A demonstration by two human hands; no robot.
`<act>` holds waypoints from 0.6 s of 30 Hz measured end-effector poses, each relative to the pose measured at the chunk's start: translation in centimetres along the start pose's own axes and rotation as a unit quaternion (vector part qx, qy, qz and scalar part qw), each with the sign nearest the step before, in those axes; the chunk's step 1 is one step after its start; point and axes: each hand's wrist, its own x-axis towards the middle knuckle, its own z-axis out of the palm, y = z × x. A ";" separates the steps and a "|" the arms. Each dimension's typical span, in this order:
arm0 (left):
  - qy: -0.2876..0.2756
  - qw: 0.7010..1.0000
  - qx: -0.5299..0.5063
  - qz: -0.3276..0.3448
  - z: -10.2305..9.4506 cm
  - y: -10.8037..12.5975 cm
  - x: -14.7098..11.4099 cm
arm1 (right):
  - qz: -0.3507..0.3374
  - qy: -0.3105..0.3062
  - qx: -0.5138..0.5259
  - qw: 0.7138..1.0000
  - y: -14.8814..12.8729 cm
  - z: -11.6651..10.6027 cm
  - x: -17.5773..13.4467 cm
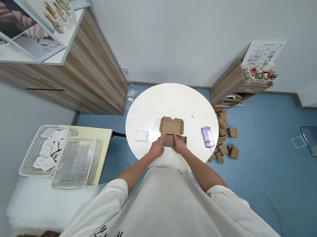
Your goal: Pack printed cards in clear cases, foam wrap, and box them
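Note:
A small brown cardboard box [171, 126] lies partly unfolded near the front of the white round table [155, 99], its lid flap spread toward the back. My left hand [157, 147] grips the box's left side wall. At the right part of the box, my right hand [179, 145] has its thumb and fingers closed on the cardboard near the side flap. Left of the box lies a flat clear-white case [142, 136]. A phone with a blurred screen [207, 137] rests to the right, with a cable running from it.
Several folded cardboard boxes [222, 149] are heaped on the floor at the table's right. White baskets [74, 164] with packets and clear cases stand on a side table at the left. A wooden cabinet [96, 63] and a small shelf unit [227, 82] flank the wall.

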 end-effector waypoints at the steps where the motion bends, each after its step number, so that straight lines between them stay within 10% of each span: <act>1: -0.002 1.000 -0.003 0.002 0.0 0.0 0.0 | 0.000 0.000 -0.001 1.000 0.0 0.0 0.0; 18: -0.078 0.991 0.105 -0.009 -0.2 -0.7 1.5 | 0.007 -0.019 -0.024 0.999 -0.2 -0.4 0.2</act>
